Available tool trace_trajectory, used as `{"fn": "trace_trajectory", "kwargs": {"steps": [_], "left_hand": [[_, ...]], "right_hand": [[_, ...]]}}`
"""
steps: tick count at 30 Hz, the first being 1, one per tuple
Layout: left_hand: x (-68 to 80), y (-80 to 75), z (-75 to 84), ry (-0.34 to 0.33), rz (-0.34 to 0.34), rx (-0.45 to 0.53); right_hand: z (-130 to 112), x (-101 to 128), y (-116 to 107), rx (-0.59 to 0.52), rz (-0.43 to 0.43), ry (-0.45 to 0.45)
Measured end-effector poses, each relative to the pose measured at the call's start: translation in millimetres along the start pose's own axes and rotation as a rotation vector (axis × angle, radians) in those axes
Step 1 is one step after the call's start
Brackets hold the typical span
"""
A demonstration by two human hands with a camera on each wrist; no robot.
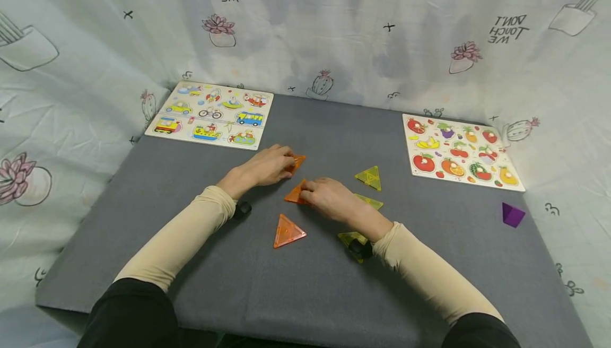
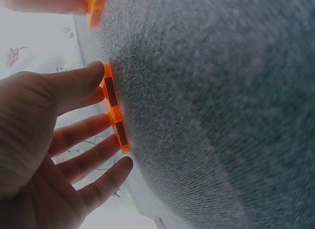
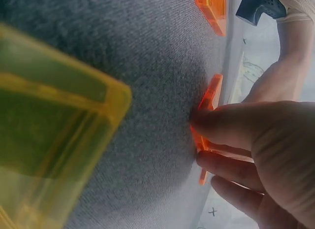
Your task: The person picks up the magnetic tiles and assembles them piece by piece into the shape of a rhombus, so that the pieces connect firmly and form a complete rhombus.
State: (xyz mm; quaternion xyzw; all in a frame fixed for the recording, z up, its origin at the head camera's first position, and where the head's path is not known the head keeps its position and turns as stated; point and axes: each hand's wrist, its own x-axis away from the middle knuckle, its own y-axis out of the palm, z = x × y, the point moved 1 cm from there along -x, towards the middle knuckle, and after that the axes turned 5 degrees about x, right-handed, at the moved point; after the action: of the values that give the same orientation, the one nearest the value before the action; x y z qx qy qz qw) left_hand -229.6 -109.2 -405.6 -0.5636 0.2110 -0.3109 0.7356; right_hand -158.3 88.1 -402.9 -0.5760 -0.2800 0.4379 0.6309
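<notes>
Left hand (image 1: 264, 166) lies nearly flat, fingers spread, fingertips touching an orange triangle tile (image 1: 297, 162) on the grey tabletop (image 1: 305, 284). Right hand (image 1: 329, 197), just beside it, pinches a second orange tile (image 1: 295, 194) with curled fingers. Beyond both hands, the backdrop cloth (image 1: 334, 29) reads "DON'T TOUCH ME".

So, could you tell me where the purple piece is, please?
In the head view, the purple piece sits alone at the mat's right edge, below the fruit puzzle board.
</notes>
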Motion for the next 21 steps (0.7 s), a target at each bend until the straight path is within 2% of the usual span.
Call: {"fn": "trace_trajectory", "kwargs": {"steps": [3,6,13,21], "left_hand": [[1.0,0.3,0.3,0.002,0.01,-0.007],[1.6,0.5,0.6,0.004,0.019,-0.002],[3.2,1.6,-0.7,0.017,0.026,0.008],[5.5,1.7,0.1,0.003,-0.02,0.06]], "right_hand": [[-0.3,0.1,-0.5,0.044,-0.016,-0.016],[0.5,1.0,-2.1,0.039,-0.038,-0.016],[3.1,2.2,-8.8,0.014,-0.033,0.075],[5.7,1.5,-9.6,0.022,-0.032,0.136]]}}
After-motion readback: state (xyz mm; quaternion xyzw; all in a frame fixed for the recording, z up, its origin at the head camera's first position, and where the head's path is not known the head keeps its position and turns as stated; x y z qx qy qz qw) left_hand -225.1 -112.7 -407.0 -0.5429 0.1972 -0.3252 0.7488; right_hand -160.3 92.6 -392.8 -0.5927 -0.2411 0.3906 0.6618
